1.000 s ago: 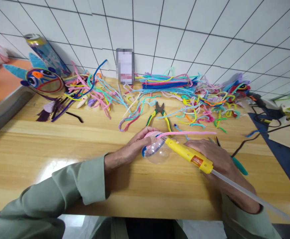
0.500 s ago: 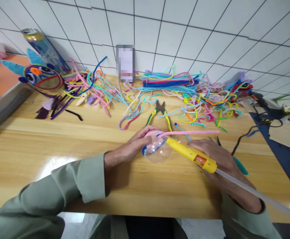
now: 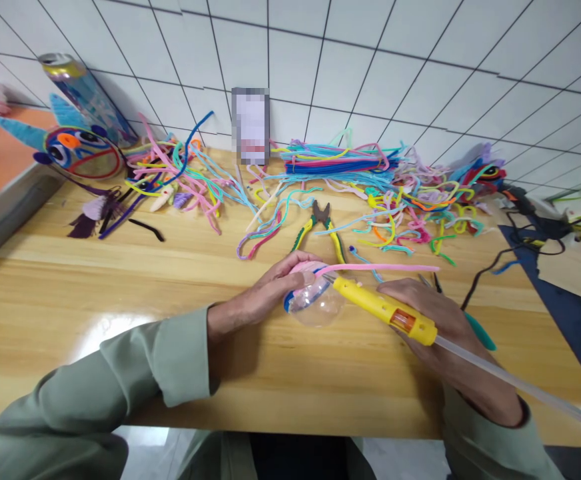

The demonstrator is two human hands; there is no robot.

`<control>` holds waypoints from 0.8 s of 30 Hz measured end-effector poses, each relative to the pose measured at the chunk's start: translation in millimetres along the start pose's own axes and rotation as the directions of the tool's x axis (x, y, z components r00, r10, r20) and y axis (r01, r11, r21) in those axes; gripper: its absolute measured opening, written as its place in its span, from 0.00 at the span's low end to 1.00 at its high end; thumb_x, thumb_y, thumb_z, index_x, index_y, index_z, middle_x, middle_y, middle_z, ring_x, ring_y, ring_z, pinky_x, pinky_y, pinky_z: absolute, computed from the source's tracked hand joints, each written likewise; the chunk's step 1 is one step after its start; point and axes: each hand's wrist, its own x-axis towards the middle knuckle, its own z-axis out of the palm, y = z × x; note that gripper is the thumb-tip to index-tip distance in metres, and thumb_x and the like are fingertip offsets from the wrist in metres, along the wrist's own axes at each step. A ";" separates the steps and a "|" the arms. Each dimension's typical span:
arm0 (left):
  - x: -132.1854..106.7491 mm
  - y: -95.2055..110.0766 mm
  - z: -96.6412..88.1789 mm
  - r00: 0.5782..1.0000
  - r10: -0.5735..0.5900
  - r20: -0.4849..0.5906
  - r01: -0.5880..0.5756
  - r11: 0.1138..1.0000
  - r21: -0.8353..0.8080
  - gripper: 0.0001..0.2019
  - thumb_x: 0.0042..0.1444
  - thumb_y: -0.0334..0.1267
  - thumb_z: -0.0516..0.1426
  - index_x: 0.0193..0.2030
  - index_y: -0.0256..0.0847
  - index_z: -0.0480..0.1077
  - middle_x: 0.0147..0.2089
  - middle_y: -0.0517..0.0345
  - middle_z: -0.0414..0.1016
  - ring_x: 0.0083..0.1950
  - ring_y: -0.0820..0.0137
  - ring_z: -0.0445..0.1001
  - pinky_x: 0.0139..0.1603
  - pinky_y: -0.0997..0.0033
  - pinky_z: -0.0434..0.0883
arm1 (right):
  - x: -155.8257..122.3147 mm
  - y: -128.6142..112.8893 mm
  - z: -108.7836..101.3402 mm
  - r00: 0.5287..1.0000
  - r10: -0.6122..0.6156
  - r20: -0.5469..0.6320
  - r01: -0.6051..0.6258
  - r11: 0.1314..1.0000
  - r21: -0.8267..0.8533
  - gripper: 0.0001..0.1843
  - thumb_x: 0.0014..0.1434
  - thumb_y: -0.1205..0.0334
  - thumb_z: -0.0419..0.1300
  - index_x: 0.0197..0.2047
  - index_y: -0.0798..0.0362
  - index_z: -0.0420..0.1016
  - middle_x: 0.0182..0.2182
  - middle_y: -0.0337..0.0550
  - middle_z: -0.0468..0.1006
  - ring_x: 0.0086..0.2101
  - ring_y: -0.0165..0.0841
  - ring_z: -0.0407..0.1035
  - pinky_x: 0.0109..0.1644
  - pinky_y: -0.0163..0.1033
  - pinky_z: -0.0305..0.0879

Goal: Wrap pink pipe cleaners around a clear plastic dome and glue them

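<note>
My left hand (image 3: 275,283) is closed on a clear plastic ball (image 3: 323,310) whose upper part is covered with pink and blue pipe cleaner. From the ball a pink pipe cleaner (image 3: 380,267) sticks out to the right, its far end loose. In my right hand (image 3: 425,307) is a yellow hot glue gun (image 3: 378,303), with a long glue stick (image 3: 515,380) coming out of its back. The gun's nozzle is at the ball's edge, by the blue band and just under the pink pipe cleaner. Whether glue comes out is too small to see.
Yellow-green pliers (image 3: 321,227) lie just behind the ball. Bundled pipe cleaners (image 3: 340,167) and loose heaps line the tiled wall, with a phone (image 3: 251,127) leaning there. A can (image 3: 90,100) and a blue-eared craft face (image 3: 83,153) stand left. Teal-handled pliers (image 3: 480,332) lie partly behind my right hand.
Almost nothing differs. Both hands, the ball and the glue gun keep their places; the view has shifted very slightly.
</note>
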 end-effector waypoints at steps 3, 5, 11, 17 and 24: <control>0.5 -1.0 -0.4 1.000 0.005 0.003 -0.005 1.000 0.000 0.19 0.62 0.48 0.67 0.56 0.43 0.80 0.53 0.52 0.82 0.50 0.62 0.77 0.52 0.67 0.70 | 1.4 -2.0 -0.8 1.000 0.003 0.003 -0.003 1.000 -0.010 0.09 0.75 0.63 0.54 0.51 0.42 0.74 0.41 0.45 0.86 0.40 0.42 0.83 0.44 0.48 0.80; 0.8 -2.0 -1.3 1.000 0.013 0.009 -0.013 1.000 -0.002 0.18 0.62 0.48 0.67 0.56 0.43 0.80 0.53 0.52 0.82 0.50 0.62 0.77 0.52 0.67 0.70 | 2.0 -3.2 -1.2 1.000 -0.014 0.012 0.014 1.000 -0.008 0.10 0.74 0.67 0.55 0.51 0.42 0.73 0.40 0.44 0.86 0.38 0.41 0.82 0.42 0.46 0.79; 0.8 -2.7 -2.4 0.999 0.013 0.031 -0.013 1.000 0.001 0.18 0.63 0.46 0.66 0.57 0.43 0.78 0.54 0.54 0.81 0.49 0.65 0.76 0.51 0.69 0.69 | 3.8 -5.3 -1.9 0.999 -0.005 0.033 0.006 1.000 -0.029 0.08 0.75 0.68 0.54 0.49 0.46 0.71 0.37 0.43 0.83 0.35 0.37 0.79 0.38 0.43 0.75; 0.8 -2.2 -1.9 1.000 -0.001 0.023 0.000 1.000 0.018 0.19 0.63 0.47 0.66 0.57 0.42 0.78 0.53 0.53 0.81 0.49 0.64 0.76 0.50 0.69 0.69 | 5.4 -6.8 -2.9 0.998 0.053 0.040 -0.052 0.999 -0.015 0.06 0.74 0.68 0.56 0.47 0.46 0.72 0.37 0.41 0.83 0.35 0.36 0.79 0.40 0.42 0.75; 1.4 -2.3 -2.0 1.000 0.009 0.027 -0.010 1.000 0.023 0.19 0.63 0.48 0.66 0.57 0.43 0.78 0.54 0.53 0.81 0.49 0.64 0.76 0.51 0.68 0.69 | 3.5 -8.3 -2.8 0.998 0.059 0.030 -0.059 0.998 -0.019 0.05 0.75 0.65 0.57 0.48 0.47 0.73 0.38 0.42 0.84 0.36 0.37 0.80 0.40 0.42 0.75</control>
